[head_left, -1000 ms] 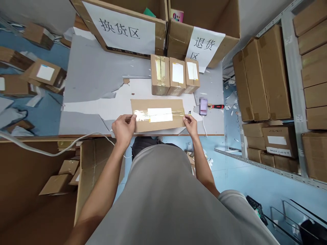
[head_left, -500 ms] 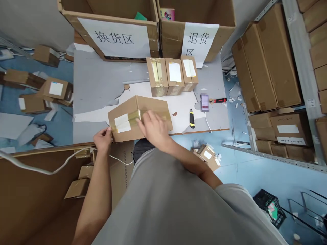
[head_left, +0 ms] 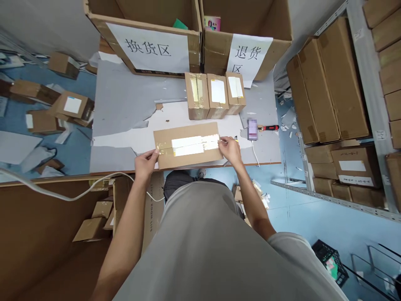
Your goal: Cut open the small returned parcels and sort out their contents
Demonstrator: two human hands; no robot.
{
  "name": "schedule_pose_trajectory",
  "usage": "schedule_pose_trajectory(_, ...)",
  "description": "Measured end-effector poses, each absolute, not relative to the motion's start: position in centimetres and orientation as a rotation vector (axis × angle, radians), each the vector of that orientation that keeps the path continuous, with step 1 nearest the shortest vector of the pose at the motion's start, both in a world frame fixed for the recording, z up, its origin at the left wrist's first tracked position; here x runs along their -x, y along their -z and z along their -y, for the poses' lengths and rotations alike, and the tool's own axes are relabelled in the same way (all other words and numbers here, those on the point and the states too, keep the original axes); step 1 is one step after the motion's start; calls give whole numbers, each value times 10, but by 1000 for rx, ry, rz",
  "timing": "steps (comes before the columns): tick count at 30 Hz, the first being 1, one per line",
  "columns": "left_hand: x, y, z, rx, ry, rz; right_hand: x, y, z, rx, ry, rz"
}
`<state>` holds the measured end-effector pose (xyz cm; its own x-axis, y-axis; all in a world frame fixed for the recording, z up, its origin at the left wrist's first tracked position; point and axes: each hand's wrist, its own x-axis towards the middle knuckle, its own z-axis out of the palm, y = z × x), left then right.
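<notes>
A long cardboard box (head_left: 188, 161) lies near the front edge of the table, its white label (head_left: 188, 146) and shiny clear tape facing up. At the box's left end, my left hand (head_left: 145, 165) grips the edge, thumb on top. My right hand (head_left: 231, 150) pinches at the opposite end, where the tape reaches the edge. Just beyond that hand, only a bit of the yellow and black utility knife (head_left: 236, 139) shows. Three small taped boxes (head_left: 217, 94) with labels stand side by side behind the long box.
Two large open cartons (head_left: 200, 46) with paper signs stand at the back. To the right are a phone (head_left: 252, 128) on a white cable and a red-handled tool (head_left: 270, 128). Shelving with boxes (head_left: 332, 88) rises at right; parcels (head_left: 72, 106) lie at left.
The box has turned from tilted with a peaked top to a flat, long face upward, and shifted right. My right hand moved from its middle to its right end; the left still holds its left end.
</notes>
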<state>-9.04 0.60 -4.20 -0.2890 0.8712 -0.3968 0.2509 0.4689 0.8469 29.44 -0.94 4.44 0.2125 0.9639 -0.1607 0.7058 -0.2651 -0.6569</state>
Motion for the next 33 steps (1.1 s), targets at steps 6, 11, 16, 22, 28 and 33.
schedule_pose_trajectory(6,42,16,-13,-1041,-841,-1795,-334,-15,26,2065,-869,1319)
schedule_pose_trajectory(11,54,2,5,-1110,-846,-1743,-334,-2,58,1870,-866,1259)
schedule_pose_trajectory(16,60,1,19,-1063,-813,-1731,-326,9,74,1836,-910,1141)
schedule_pose_trajectory(22,57,1,-15,-1130,-823,-1793,-328,11,37,1851,-904,1167)
schedule_pose_trajectory(28,89,5,-69,-1218,-463,-1851,-342,19,2,1823,-1023,1294)
schedule_pose_trajectory(33,68,5,-154,-1311,-478,-1869,-404,13,-86,1984,-833,1194)
